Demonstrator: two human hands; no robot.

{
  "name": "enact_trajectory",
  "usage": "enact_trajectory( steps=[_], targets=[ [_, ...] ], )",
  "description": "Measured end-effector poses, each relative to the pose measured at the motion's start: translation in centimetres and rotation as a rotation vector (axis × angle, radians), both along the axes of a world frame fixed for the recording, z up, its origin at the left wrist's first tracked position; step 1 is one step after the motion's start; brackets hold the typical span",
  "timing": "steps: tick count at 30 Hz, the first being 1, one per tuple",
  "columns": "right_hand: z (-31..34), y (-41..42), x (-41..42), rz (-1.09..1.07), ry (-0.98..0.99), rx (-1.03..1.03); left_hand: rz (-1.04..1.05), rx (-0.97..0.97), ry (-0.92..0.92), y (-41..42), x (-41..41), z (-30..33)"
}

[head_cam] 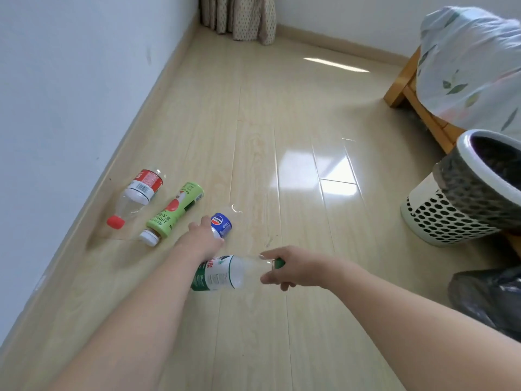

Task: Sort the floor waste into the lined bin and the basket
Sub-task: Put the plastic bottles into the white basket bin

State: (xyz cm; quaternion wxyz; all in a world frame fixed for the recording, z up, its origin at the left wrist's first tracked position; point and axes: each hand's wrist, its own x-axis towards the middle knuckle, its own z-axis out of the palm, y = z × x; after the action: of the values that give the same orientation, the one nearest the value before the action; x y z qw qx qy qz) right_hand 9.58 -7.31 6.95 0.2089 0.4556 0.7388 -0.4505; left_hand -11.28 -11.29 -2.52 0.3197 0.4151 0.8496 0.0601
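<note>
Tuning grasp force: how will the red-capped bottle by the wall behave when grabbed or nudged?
The red-capped bottle looks clear and empty, so probably light and easily squeezed. It lies on its side on the glossy floor, so a nudge would likely roll or slide it.

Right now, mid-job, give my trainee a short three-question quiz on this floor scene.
1. True or false: the right hand holds the green-labelled clear bottle at its cap end.
2. Which bottle is the left hand reaching onto? A. red-capped bottle B. blue-labelled bottle C. green juice bottle
3. Fill in: the perforated bin with the dark liner stands on the person's ____ side.

Key: 1 true; 2 B; 3 right. Whether the left hand's grip has closed cannot be told.
</note>
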Motion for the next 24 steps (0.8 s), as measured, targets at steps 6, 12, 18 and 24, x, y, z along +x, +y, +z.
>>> enact_trajectory(
  steps=[6,12,18,24],
  targets=[
    [7.3,3.2,7.1,-0.214,0.193,0.103,0.078,0.17,-0.014,0.5,4.9,7.4],
    [15.2,11.8,19.0,-0.383,0.36,0.356,0.078,0.392,-0.166,6.0,15.2,19.3],
    [22.4,18.1,33.1,-0.479,0.444,0.576,0.027,0.516,-0.261,15.0,29.5,29.5],
    [27.6,22.4,45.9,-0.45,0.326,0.985,-0.096,0.535,-0.137,22.6,41.3,33.7]
  ],
)
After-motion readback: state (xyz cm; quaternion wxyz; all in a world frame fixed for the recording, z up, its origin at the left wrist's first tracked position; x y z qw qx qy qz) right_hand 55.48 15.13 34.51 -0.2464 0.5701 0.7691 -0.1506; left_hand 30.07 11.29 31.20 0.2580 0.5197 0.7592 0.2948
